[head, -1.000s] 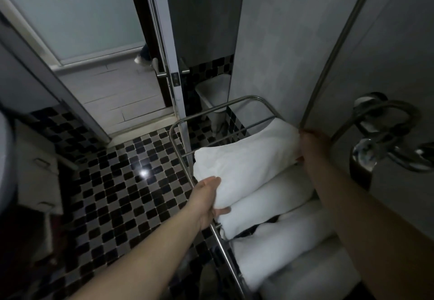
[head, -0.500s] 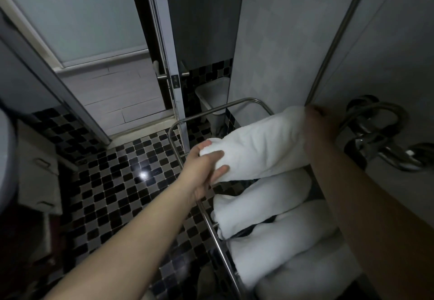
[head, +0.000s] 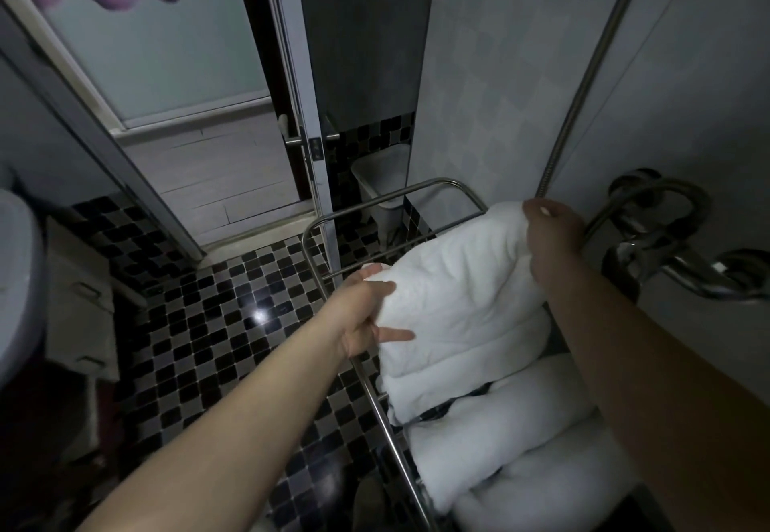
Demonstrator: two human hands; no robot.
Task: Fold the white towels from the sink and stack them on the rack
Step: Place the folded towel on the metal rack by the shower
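A folded white towel [head: 458, 294] lies tilted over the far part of the chrome wall rack [head: 375, 402]. My left hand [head: 362, 314] grips its near left end, thumb on top and fingers underneath. My right hand [head: 550, 235] grips its far right end, close to the wall. Beneath and nearer to me, several more folded white towels [head: 496, 444] lie side by side on the rack. Whether the held towel rests on the one below it is unclear.
A chrome shower mixer [head: 666, 248] and its hose [head: 583, 85] are on the wall at right. A white bin [head: 383, 185] stands in the corner beyond the rack. The glass door [head: 308, 148] is open over the checkered floor [head: 208, 323]. A sink edge [head: 21, 273] shows at far left.
Both hands have brought the towel down from a raised, stretched position onto the far part of the rack. It now hangs wider and covers the towel beneath it.
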